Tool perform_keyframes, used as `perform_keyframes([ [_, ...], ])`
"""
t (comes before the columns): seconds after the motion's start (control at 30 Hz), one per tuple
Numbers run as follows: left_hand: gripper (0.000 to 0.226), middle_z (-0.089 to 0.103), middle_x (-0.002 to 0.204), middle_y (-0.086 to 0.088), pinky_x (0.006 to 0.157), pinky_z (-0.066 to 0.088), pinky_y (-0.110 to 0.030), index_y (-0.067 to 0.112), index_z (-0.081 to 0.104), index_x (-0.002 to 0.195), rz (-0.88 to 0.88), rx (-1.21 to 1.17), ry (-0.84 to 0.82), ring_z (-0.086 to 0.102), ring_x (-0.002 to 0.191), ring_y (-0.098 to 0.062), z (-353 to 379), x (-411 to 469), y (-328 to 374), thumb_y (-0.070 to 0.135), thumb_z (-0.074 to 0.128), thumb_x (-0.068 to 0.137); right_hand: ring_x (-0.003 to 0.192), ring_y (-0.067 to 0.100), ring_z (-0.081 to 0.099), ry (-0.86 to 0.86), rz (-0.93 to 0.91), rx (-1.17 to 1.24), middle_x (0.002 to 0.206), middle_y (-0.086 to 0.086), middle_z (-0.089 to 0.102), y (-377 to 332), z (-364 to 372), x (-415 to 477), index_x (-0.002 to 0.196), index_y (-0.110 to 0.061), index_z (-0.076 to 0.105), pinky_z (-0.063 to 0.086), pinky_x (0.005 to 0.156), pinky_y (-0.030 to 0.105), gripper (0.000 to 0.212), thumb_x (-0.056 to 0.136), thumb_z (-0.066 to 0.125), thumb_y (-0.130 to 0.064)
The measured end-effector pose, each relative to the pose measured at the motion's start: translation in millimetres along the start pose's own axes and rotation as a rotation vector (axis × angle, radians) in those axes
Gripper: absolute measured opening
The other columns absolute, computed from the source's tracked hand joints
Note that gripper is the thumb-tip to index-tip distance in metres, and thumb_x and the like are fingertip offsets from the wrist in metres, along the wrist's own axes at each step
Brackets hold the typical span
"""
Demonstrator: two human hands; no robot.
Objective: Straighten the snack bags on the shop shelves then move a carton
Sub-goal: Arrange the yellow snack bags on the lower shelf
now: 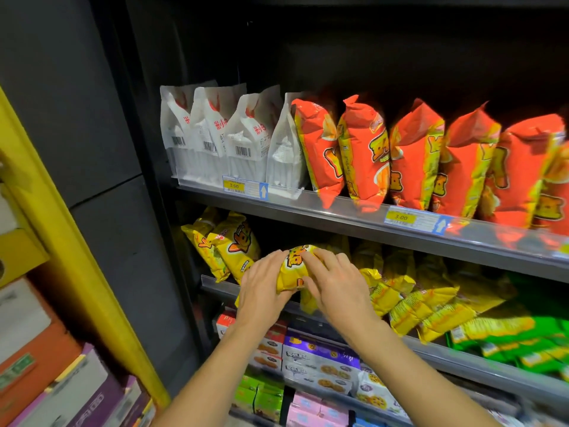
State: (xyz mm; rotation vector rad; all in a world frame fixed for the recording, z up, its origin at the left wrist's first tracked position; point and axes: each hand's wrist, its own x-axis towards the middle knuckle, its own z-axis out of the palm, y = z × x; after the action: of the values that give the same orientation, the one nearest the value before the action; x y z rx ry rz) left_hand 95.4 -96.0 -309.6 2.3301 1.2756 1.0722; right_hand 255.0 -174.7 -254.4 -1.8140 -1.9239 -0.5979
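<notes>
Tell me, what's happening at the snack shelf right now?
Left hand and right hand both holding one puffy yellow foil snack bag. Bag at front edge of second shelf. Neighbouring yellow bags slumped; nothing blocking.

White bags (197, 137): four
Orange bags (363, 155): six in view
Yellow bags (240, 245): two upright, one held, rest too blurred to count
Price tags (234, 186): two
Hands (261, 285) (335, 282): two

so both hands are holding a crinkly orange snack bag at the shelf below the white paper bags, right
Not quite: the bag is yellow, not orange. The head view shows the left hand and the right hand both holding a crinkly yellow snack bag at the shelf below the white paper bags. The orange bags stand on that upper shelf, beside the white ones.
</notes>
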Motion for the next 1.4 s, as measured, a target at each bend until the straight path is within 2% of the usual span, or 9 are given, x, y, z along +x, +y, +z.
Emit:
perform_keyframes([
  [0.2, 0.071, 0.059, 0.142, 0.012, 0.106, 0.049, -0.044, 0.036, 0.050, 0.147, -0.141, -0.137, -0.032, 0.055, 0.130, -0.014, -26, -31, 24, 0.042, 0.083, 0.084, 0.127, 0.013, 0.054, -0.095, 0.387, 0.569, 0.139, -0.007, 0.059, 3, -42, -36, 0.145, -0.024, 0.056, 0.048, 0.106, 0.036, 0.053, 0.101, 0.055, -0.054],
  [0.33, 0.057, 0.068, 0.125, 0.020, 0.094, 0.051, -0.021, 0.042, 0.054, 0.138, -0.304, -0.411, -0.102, 0.064, 0.114, 0.002, -52, -53, 55, 0.039, 0.083, 0.088, 0.128, 0.009, 0.056, -0.263, 0.603, 0.877, 0.148, -0.006, 0.057, 8, -52, -48, 0.148, -0.023, 0.053, 0.048, 0.102, 0.031, 0.062, 0.098, 0.059, -0.059],
  [0.47, 0.040, 0.077, 0.117, 0.015, 0.090, 0.059, -0.031, 0.037, 0.065, 0.129, -0.442, -0.696, -0.159, 0.073, 0.107, -0.006, -72, -69, 85, 0.039, 0.080, 0.091, 0.113, -0.004, 0.059, -0.362, 0.680, 1.159, 0.137, -0.017, 0.058, 5, -61, -61, 0.147, -0.026, 0.051, 0.048, 0.091, 0.019, 0.069, 0.091, 0.062, -0.065],
  [0.6, 0.032, 0.077, 0.121, 0.013, 0.079, 0.058, -0.019, 0.036, 0.065, 0.129, -0.467, -0.840, -0.280, 0.074, 0.107, -0.004, -84, -77, 109, 0.038, 0.071, 0.098, 0.116, 0.007, 0.070, -0.395, 0.724, 1.458, 0.125, -0.016, 0.073, 2, -61, -74, 0.129, -0.043, 0.062, 0.057, 0.099, 0.037, 0.054, 0.083, 0.063, -0.071],
  [0.77, 0.045, 0.074, 0.128, 0.010, 0.101, 0.058, -0.046, 0.044, 0.068, 0.125, -0.500, -0.860, -0.364, 0.073, 0.115, -0.012, -86, -79, 123, 0.059, 0.078, 0.084, 0.123, 0.021, 0.069, -0.306, 0.851, 1.679, 0.130, -0.004, 0.074, -4, -63, -90, 0.138, -0.032, 0.063, 0.050, 0.110, 0.054, 0.071, 0.080, 0.072, -0.073],
  [0.87, 0.059, 0.071, 0.134, 0.008, 0.102, 0.057, -0.042, 0.040, 0.069, 0.128, -0.506, -0.879, -0.468, 0.072, 0.116, -0.009, -93, -76, 127, 0.076, 0.070, 0.080, 0.123, 0.026, 0.069, -0.250, 0.937, 1.767, 0.131, 0.002, 0.073, -4, -63, -97, 0.138, -0.027, 0.064, 0.048, 0.112, 0.057, 0.072, 0.082, 0.073, -0.070],
  [1.07, 0.080, 0.063, 0.146, -0.003, 0.113, 0.047, -0.048, 0.016, 0.049, 0.153, -0.757, -1.153, -0.319, 0.060, 0.134, -0.024, -104, -64, 132, 0.071, 0.036, 0.096, 0.107, 0.035, 0.075, -0.218, 1.151, 2.198, 0.128, 0.021, 0.072, -3, -71, -115, 0.132, -0.013, 0.067, 0.065, 0.077, 0.047, 0.069, 0.086, 0.050, -0.062],
  [1.27, 0.064, 0.073, 0.133, -0.004, 0.103, 0.054, -0.047, 0.015, 0.060, 0.139, -0.769, -1.143, -0.365, 0.067, 0.125, -0.025, -115, -69, 140, 0.060, 0.053, 0.094, 0.121, 0.038, 0.069, -0.200, 1.178, 2.066, 0.133, 0.020, 0.070, -2, -66, -124, 0.139, -0.015, 0.063, 0.055, 0.100, 0.056, 0.067, 0.092, 0.053, -0.061],
  [1.4, 0.043, 0.079, 0.118, 0.009, 0.095, 0.055, -0.040, 0.027, 0.068, 0.128, -0.667, -1.042, -0.455, 0.074, 0.110, -0.012, -112, -73, 152, 0.056, 0.053, 0.099, 0.129, 0.023, 0.065, -0.252, 1.027, 1.753, 0.132, -0.003, 0.073, -6, -77, -115, 0.133, -0.032, 0.068, 0.044, 0.115, 0.053, 0.062, 0.087, 0.067, -0.073],
])
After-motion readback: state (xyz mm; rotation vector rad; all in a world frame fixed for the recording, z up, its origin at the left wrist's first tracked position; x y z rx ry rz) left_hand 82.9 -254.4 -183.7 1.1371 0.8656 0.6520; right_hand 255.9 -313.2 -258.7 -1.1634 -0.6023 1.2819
